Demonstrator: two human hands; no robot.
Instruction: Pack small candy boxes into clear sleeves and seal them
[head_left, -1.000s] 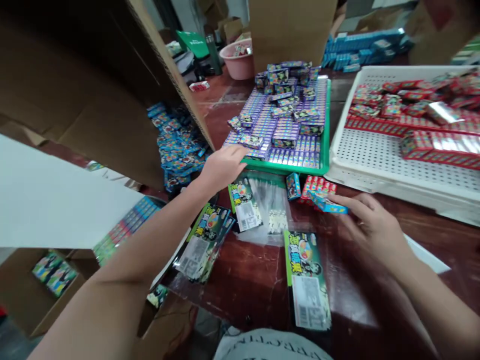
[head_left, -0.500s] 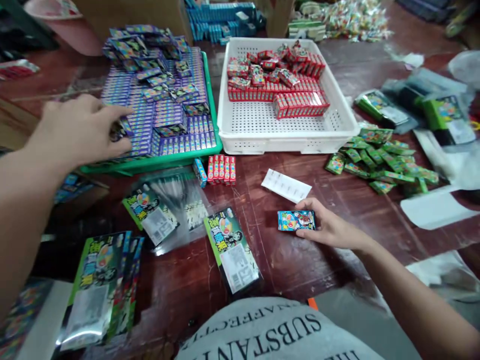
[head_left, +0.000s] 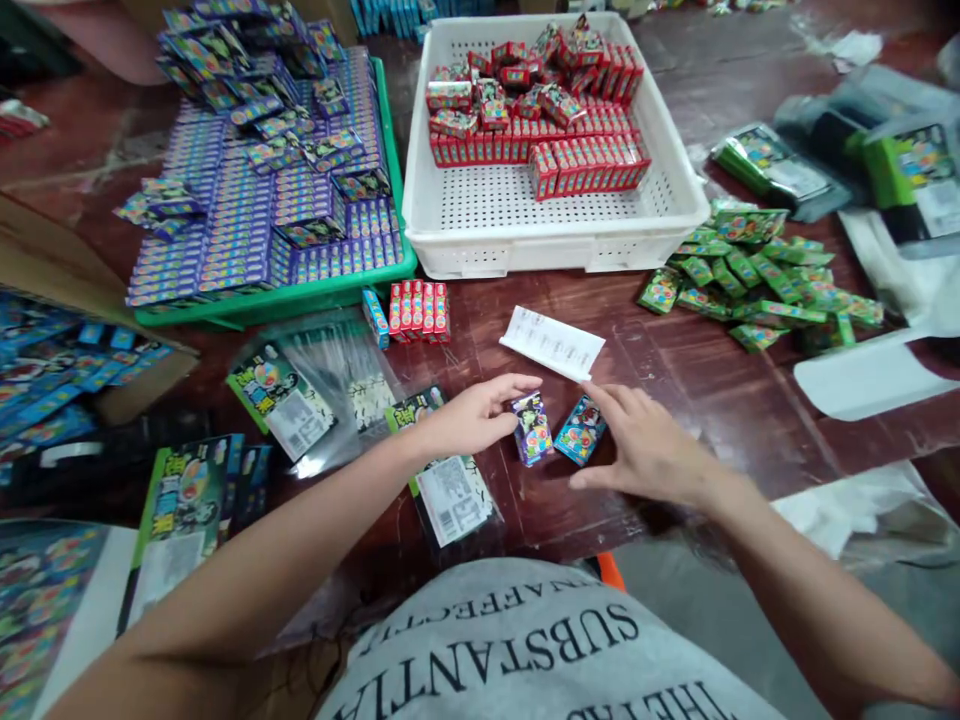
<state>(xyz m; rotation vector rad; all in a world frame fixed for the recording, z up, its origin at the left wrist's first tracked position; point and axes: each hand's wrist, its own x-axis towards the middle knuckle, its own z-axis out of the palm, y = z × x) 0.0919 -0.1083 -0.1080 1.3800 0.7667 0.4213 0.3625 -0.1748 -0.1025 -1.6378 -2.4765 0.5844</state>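
My left hand (head_left: 480,412) grips a small purple candy box (head_left: 532,428) by its left and top edges, thumb and fingertips closed on it. Just to the right a small blue candy box (head_left: 580,430) lies tilted on the dark red table. My right hand (head_left: 651,447) is beside that blue box, thumb and fingers apart; the fingertips are at its upper right corner, and whether they touch it I cannot tell. Above both boxes lies a white strip of stickers (head_left: 553,342). A flat printed pouch (head_left: 457,495) lies partly under my left forearm.
A green tray (head_left: 401,190) of purple boxes stands at the back left, beside a white basket (head_left: 540,250) of red boxes. Several red boxes (head_left: 420,310) stand in a row with one blue box. Green boxes (head_left: 765,285) lie heaped right; a carton (head_left: 142,385) holds blue ones.
My left hand has come from the green tray to the table's middle with a purple box. My right hand has loosened from the blue box, which is now turned at an angle. The view has shifted.
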